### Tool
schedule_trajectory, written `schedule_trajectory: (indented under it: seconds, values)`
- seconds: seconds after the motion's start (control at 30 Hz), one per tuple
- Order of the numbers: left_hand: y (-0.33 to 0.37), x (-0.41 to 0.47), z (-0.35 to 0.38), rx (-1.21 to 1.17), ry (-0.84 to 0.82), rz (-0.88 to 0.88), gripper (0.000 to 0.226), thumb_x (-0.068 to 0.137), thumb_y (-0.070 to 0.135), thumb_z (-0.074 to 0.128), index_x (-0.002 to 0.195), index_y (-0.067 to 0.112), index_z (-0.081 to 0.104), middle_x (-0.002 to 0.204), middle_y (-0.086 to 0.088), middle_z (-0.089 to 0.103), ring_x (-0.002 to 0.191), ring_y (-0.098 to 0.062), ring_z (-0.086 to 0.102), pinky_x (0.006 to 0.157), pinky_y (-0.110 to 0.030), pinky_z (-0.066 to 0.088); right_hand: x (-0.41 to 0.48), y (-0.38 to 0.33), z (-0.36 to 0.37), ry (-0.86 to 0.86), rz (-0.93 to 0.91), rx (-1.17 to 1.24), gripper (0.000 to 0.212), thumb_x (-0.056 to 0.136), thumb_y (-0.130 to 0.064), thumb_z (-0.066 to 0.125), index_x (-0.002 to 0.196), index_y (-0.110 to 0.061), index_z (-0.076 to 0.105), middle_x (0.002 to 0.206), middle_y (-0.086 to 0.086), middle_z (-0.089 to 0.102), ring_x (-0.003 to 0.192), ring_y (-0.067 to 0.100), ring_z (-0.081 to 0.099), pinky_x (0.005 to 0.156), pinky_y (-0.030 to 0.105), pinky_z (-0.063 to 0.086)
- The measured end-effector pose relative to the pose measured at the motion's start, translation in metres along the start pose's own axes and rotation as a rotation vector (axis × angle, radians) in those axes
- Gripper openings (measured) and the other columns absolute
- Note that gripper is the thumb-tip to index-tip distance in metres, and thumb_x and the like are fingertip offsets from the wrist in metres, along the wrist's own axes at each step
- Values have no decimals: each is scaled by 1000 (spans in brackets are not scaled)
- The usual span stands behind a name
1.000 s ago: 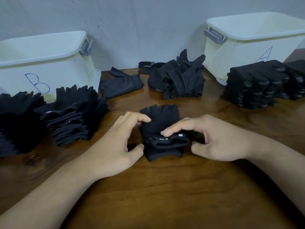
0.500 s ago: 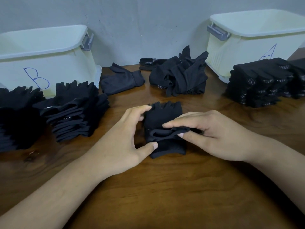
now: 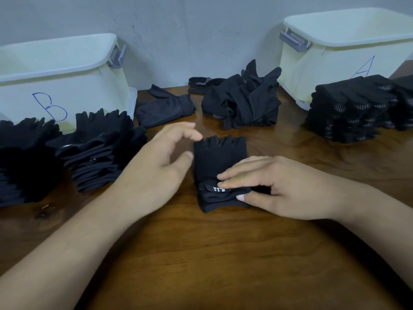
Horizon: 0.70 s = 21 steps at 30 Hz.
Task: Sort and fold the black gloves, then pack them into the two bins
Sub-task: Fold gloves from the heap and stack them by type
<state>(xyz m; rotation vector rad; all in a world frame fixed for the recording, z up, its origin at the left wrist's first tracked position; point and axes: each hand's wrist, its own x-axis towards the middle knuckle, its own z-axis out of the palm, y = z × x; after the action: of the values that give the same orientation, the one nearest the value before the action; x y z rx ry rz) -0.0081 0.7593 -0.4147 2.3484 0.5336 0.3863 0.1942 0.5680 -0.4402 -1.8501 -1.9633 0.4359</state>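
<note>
Your right hand [image 3: 279, 186] pinches the folded glove [image 3: 220, 157] at its near end. It lies between your hands, long axis away from you. Your left hand [image 3: 156, 168], open and empty, is nearer the left stack [image 3: 100, 148].

Left hand [image 3: 156, 166] loose, spread; right hand [image 3: 279, 189] pinches glove [image 3: 220, 153], fingers flat.

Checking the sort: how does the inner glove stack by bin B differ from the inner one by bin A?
The inner stack by bin B is plain black; the inner stack by bin A shows white dots. B's fans out loosely; A's sits tighter. Both are folded black gloves.
</note>
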Motion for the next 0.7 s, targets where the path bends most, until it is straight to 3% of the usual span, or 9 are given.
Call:
schedule_trajectory:
  seconds: [0.07, 0.17, 0.27, 0.37, 0.43, 0.5, 0.57, 0.7]
  values:
    - [21, 10, 13, 15, -16, 25, 33, 112, 30, 45, 137, 51, 52, 125, 50, 54, 114, 26, 49, 95, -4, 34, 0, -1, -1, -23, -14, -2, 42, 107, -30, 65, 149, -34, 62, 154, -22, 56, 145, -5, 43, 124, 33, 36]
    - [36, 25, 48, 18, -152, 40, 42, 116, 37, 32, 156, 47, 36, 149, 34, 49, 133, 15, 44, 97, -2, 29, -2, -3, -6, -95, -22, 40, 45, 107, -24, 64, 151, -32, 59, 153, -21, 55, 143, 3, 49, 120, 38, 43]
    - [33, 29, 67, -9, -172, -1, 47, 116, 40, 28, 163, 43, 24, 159, 26, 44, 139, 4, 45, 108, -13, 34, -10, 1, -21, -88, 47, 220, 47, 104, -8, 62, 143, -34, 67, 147, -22, 62, 130, 19, 66, 111, 52, 52]
    - [24, 24, 70, 53, -202, 35, 52, 115, 45, 27, 166, 42, 17, 168, 24, 30, 149, 6, 29, 123, -21, 26, -12, 14, -35, 255, 182, 408, 38, 100, 8, 61, 113, -21, 84, 121, -14, 78, 119, 5, 71, 113, 37, 52]
    - [21, 21, 70, 130, -230, 53, 56, 114, 50, 25, 168, 42, 11, 172, 23, 16, 153, 11, 10, 124, -16, 12, -11, 20, -38, 398, 248, 385, 33, 101, 2, 64, 105, -22, 85, 109, -15, 81, 109, 2, 74, 105, 31, 57]
    - [23, 21, 71, 180, -249, 59, 58, 114, 51, 23, 168, 41, 5, 167, 30, 6, 148, 19, -3, 116, -3, -2, -10, 23, -36, 388, 276, 325, 29, 100, -5, 69, 106, -28, 84, 106, -18, 80, 104, 1, 75, 101, 28, 59]
    - [23, 22, 73, 237, -270, 87, 60, 114, 48, 22, 169, 36, 1, 161, 32, -1, 146, 20, -12, 112, 1, -10, -10, 25, -35, 303, 283, 300, 23, 97, -14, 76, 107, -33, 82, 107, -19, 79, 103, 1, 74, 98, 26, 58]
    - [18, 27, 76, 380, -311, 134, 61, 114, 45, 16, 169, 30, -7, 174, 20, -15, 153, 10, -25, 127, -20, -13, -10, 30, -33, 180, 258, 139, 21, 91, -28, 83, 109, -39, 80, 109, -20, 74, 108, 0, 68, 94, 22, 55]
